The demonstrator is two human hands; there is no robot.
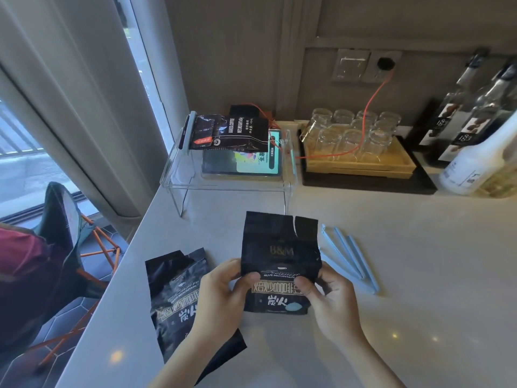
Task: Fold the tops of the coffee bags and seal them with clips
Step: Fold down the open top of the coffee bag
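Coffee bag (279, 264) upright between hands; left hand (221, 295), right hand (330, 301) pinching its sides.

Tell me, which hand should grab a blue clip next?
The right hand, probably. The blue clips lie on the counter just beyond it, right of the coffee bag both hands hold. The left hand would have to cross over the bag.

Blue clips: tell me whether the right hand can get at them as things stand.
Probably yes, once it lets go. The right hand has its grip on the upright coffee bag; the blue clips lie on the counter just beyond it, with nothing between.
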